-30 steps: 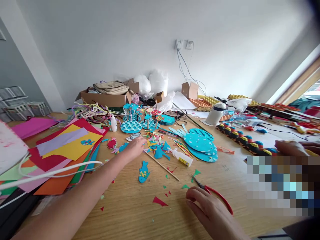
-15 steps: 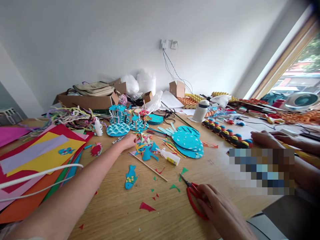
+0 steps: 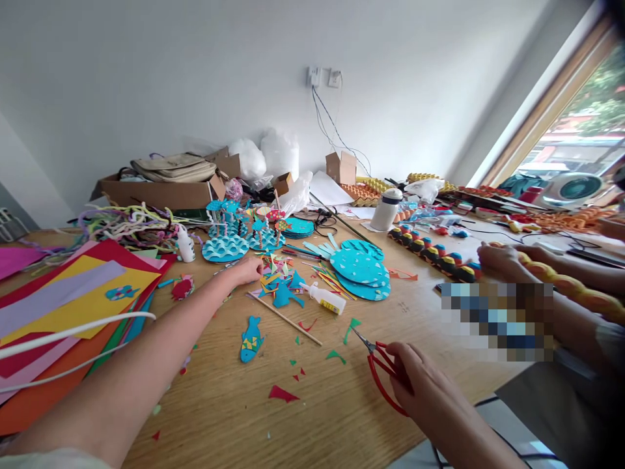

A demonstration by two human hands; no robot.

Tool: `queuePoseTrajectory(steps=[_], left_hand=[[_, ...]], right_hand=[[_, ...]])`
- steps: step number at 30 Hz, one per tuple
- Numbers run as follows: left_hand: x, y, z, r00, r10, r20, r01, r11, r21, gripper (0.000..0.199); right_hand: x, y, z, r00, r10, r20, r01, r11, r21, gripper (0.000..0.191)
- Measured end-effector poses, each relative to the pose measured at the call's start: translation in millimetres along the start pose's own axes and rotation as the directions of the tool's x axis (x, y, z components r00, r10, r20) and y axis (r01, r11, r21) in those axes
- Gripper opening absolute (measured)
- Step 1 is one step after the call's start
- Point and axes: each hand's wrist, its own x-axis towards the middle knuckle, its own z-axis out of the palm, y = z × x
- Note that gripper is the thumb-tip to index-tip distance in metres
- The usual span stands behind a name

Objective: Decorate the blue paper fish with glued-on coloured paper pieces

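My left hand [image 3: 250, 269] reaches over the pile of coloured paper scraps [image 3: 274, 268]. Its fingers curl down at the pile's left edge, and whatever they pinch is hidden. In my right hand [image 3: 418, 378] are red-handled scissors [image 3: 378, 355], their tips pointing away toward a green paper offcut [image 3: 351, 329]. Between my hands lie a blue paper fish [image 3: 251, 342] with a patterned band, a thin wooden stick [image 3: 288, 319] and a white glue bottle [image 3: 326, 298]. Blue cut-out paper pieces [image 3: 283, 294] rest beside the scraps.
Coloured paper sheets [image 3: 63, 296] are stacked at left, with a white cable [image 3: 88, 324] above them. Blue dotted ovals [image 3: 364, 270] lie beyond the glue bottle. At right, a co-worker's hands [image 3: 500, 260] are near a painted egg-carton strip [image 3: 434, 253]. A white bottle [image 3: 387, 210] stands behind.
The view has shifted slightly. My right hand has raised the scissors a little, and their handles look wider apart. My left hand stays at the scraps. More of the co-worker's yellow strip shows.
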Motion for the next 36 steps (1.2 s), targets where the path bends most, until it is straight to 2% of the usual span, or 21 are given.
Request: queuePoseTrajectory(steps=[6,10,14,18,22,24,26,28,32,35,36], left_hand=[[3,-2,-0.9,1.000,0.022,-0.019,-0.022,1.000,-0.004,0.028],[7,-4,-0.7,0.999,0.032,-0.007,-0.032,0.999,0.002,0.028],[7,0,-4.1,0.999,0.035,0.015,-0.035,0.999,0.010,0.028],[-1,9,-13.8,0.998,0.055,0.020,-0.055,0.998,0.026,0.028],[-15,20,-31.7,0.994,0.112,-0.013,-0.111,0.991,0.070,0.026],[-23,28,-42.7,0.987,0.155,-0.052,-0.149,0.984,0.099,0.022],[-33,40,-53.4,0.972,0.210,-0.105,-0.197,0.973,0.124,0.010],[-44,55,-62.4,0.948,0.279,-0.155,-0.258,0.955,0.143,0.011],[-67,88,-70.8,0.878,0.439,-0.190,-0.412,0.896,0.166,0.019],[-83,107,-68.6,0.817,0.553,-0.165,-0.529,0.832,0.165,0.021],[-87,111,-66.9,0.781,0.604,-0.159,-0.582,0.796,0.169,0.020]], right_hand=[[-7,-1,-3,0.994,0.015,-0.112,-0.011,0.999,0.035,0.013],[4,-15,-1,0.990,0.041,-0.132,-0.039,0.999,0.018,0.009],[16,-30,-1,0.994,-0.005,-0.113,0.008,1.000,0.029,0.009],[21,-40,-3,0.992,-0.022,-0.124,0.032,0.996,0.084,0.008],[29,-43,-4,0.993,0.013,-0.117,0.016,0.969,0.246,0.011],[36,-44,-5,0.993,0.048,-0.105,-0.001,0.914,0.405,0.013],[46,-48,-8,0.990,0.101,-0.101,-0.023,0.810,0.586,0.018],[57,-54,-12,0.982,0.158,-0.109,-0.031,0.691,0.722,0.026],[78,-72,-21,0.970,0.194,-0.144,0.034,0.481,0.876,0.037],[90,-85,-25,0.971,0.184,-0.153,0.067,0.405,0.912,0.042],[93,-89,-25,0.975,0.174,-0.135,0.056,0.397,0.916,0.044]])
